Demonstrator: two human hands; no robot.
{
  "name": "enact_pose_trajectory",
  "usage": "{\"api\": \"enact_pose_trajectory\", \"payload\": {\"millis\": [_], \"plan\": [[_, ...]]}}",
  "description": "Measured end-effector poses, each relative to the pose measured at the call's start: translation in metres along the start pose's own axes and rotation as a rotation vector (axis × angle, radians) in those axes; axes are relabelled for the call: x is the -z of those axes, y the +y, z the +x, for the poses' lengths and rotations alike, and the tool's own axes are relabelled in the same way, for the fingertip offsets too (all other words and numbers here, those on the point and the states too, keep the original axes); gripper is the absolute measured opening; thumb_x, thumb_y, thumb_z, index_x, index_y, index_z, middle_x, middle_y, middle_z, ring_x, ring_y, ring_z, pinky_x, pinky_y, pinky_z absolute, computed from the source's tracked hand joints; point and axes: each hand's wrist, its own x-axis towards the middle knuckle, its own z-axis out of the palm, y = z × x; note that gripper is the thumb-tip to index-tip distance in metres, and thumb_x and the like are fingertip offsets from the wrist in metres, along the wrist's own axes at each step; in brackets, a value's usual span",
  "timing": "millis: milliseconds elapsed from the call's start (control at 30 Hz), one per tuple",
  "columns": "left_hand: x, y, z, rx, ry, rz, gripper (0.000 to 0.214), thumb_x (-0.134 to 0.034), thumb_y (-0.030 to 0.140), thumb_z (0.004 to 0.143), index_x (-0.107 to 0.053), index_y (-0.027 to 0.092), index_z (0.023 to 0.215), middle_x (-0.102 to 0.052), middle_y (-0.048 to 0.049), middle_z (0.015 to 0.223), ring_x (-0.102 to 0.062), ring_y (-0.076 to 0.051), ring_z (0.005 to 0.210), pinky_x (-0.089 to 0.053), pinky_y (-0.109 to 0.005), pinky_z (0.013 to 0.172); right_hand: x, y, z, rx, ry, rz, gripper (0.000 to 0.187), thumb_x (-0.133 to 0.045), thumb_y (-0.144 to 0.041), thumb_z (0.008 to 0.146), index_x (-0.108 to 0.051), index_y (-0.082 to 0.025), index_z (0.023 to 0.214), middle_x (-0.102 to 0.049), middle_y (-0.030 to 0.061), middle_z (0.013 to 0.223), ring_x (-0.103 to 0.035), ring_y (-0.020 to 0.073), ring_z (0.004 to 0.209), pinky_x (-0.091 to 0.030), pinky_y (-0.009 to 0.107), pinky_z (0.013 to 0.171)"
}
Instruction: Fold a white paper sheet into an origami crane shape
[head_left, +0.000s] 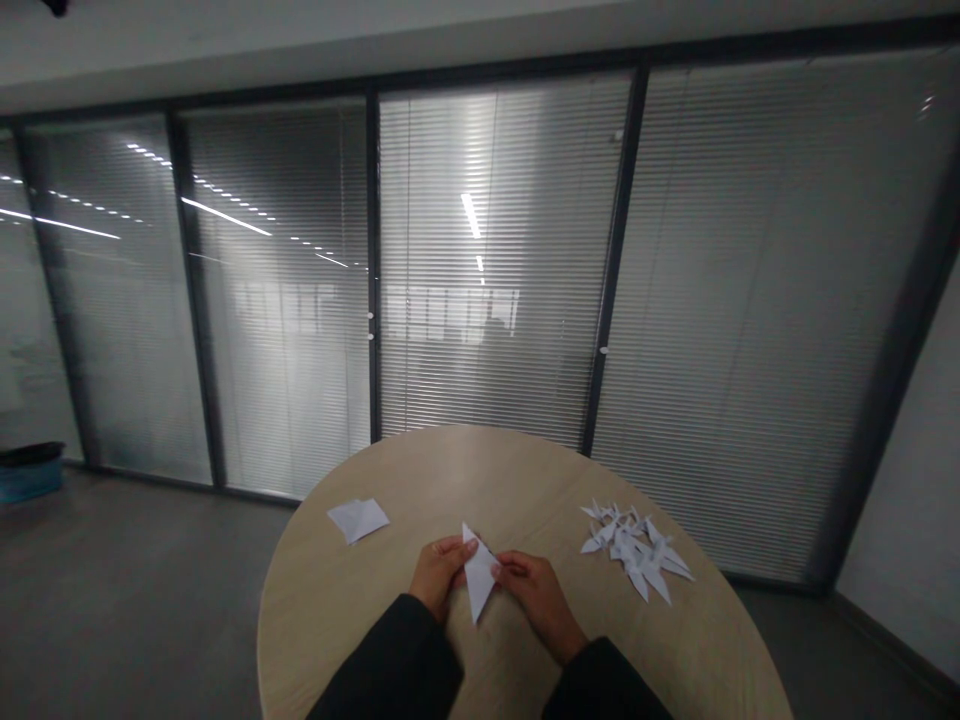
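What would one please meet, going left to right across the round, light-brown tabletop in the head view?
Square white paper sheets, left hand, kite-shaped folded white paper, right hand, pile of white folded-paper cranes.

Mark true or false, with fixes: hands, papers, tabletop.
1. The bare left hand and bare right hand both hold the folded, pointed white paper piece. True.
2. The right hand lies flat, with nothing in it. False: its thumb and fingers pinch the right edge of that piece.
3. Flat white paper sheets lie left of the left hand on the round, pale wood-grain tabletop. True.
4. The tabletop has a straight far edge. False: that edge is curved.
5. A cluster of crane-like folded white paper shapes lies right of the right hand. True.
6. The sheets touch the cluster. False: they lie apart, on opposite sides of the hands.
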Motion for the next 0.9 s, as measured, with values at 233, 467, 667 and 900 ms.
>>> {"api": "enact_pose_trajectory", "payload": {"millis": [233, 467, 667, 900], "plan": [[0.002, 0.002, 0.001, 0.082, -0.037, -0.141, 0.036, -0.078, 0.034, 0.064, -0.069, 0.008, 0.088, -0.072, -0.0111, 0.081, -0.068, -0.019, 0.080, -0.053, -0.025, 0.073, 0.001, 0.004, -0.001, 0.008, -0.031, 0.039, 0.038, -0.069, -0.050, 0.064, -0.072, -0.014, 0.078, -0.074, 0.0072, 0.075, -0.067, 0.0263, 0.073, -0.049, 0.034, 0.069], [-0.002, 0.009, -0.004, 0.141, -0.043, -0.244, 0.021, -0.067, 0.020, 0.078, -0.065, 0.007, 0.094, -0.072, -0.0145, 0.089, -0.068, -0.022, 0.089, -0.054, -0.027, 0.079, 0.001, 0.003, 0.000, 0.016, -0.022, 0.048, 0.041, -0.072, -0.053, 0.061, -0.073, -0.015, 0.077, -0.074, 0.0080, 0.076, -0.067, 0.0271, 0.074, -0.050, 0.035, 0.070], [0.001, 0.005, -0.002, 0.111, -0.024, -0.271, 0.014, -0.065, 0.018, 0.079, -0.067, 0.008, 0.088, -0.072, -0.0120, 0.088, -0.067, -0.020, 0.088, -0.054, -0.025, 0.077, 0.001, 0.007, 0.001, 0.021, -0.036, 0.034, 0.044, -0.071, -0.054, 0.062, -0.072, -0.014, 0.081, -0.074, 0.0097, 0.081, -0.066, 0.0274, 0.078, -0.049, 0.036, 0.073], [-0.002, -0.001, 0.000, 0.018, 0.024, -0.263, 0.009, -0.069, 0.018, 0.072, -0.070, 0.012, 0.079, -0.073, -0.0094, 0.084, -0.067, -0.019, 0.087, -0.051, -0.024, 0.082, -0.001, 0.007, 0.001, 0.019, -0.015, -0.012, 0.043, -0.071, -0.052, 0.063, -0.071, -0.013, 0.080, -0.073, 0.0099, 0.079, -0.066, 0.0277, 0.076, -0.049, 0.035, 0.071]]}}
